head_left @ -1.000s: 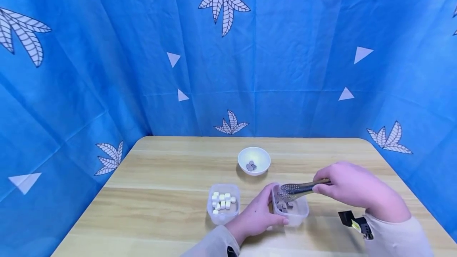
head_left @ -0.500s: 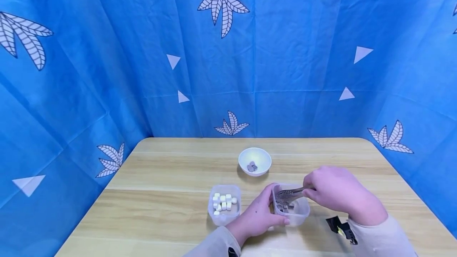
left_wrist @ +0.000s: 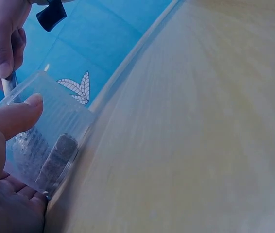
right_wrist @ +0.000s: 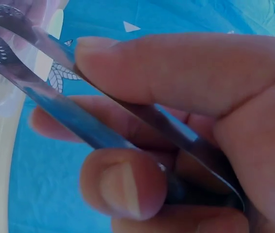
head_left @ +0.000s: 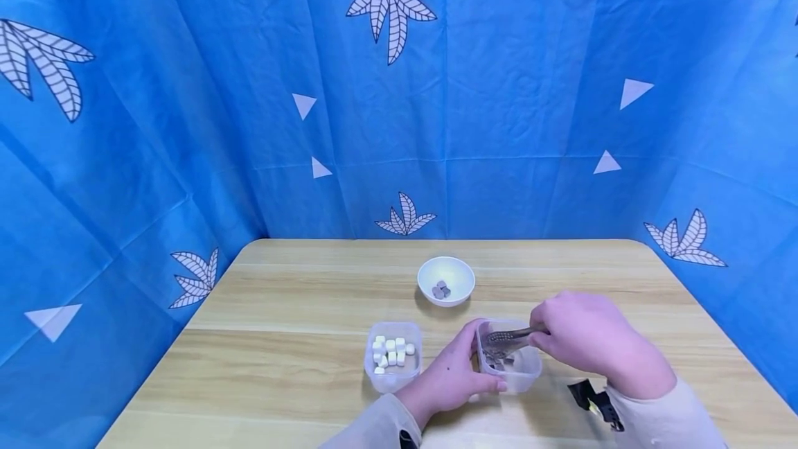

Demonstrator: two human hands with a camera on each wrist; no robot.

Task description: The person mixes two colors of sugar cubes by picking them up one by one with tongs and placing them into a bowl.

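My right hand (head_left: 580, 331) grips metal tongs (right_wrist: 69, 119) with perforated ends, thumb on one arm and fingers round the other. The tongs' ends reach down into a clear plastic container (head_left: 522, 381) among grey-brown cubes (left_wrist: 57, 158); whether a cube sits between them I cannot tell. My left hand (head_left: 450, 374) holds that container from its left side, thumb on the near wall and fingers behind it. Behind the container stands a white bowl (head_left: 460, 273) with several grey cubes (head_left: 440, 290) in it.
Left of my left hand, a second clear container (head_left: 393, 383) holds several white cubes (head_left: 391, 352). All of it stands on a wooden table (head_left: 280, 310). A blue patterned curtain (head_left: 499, 89) hangs behind the table and along its sides.
Over the last second my right hand has moved left and lowered the tongs deeper into the container. It barely moves in the last half second. My left hand keeps its hold.
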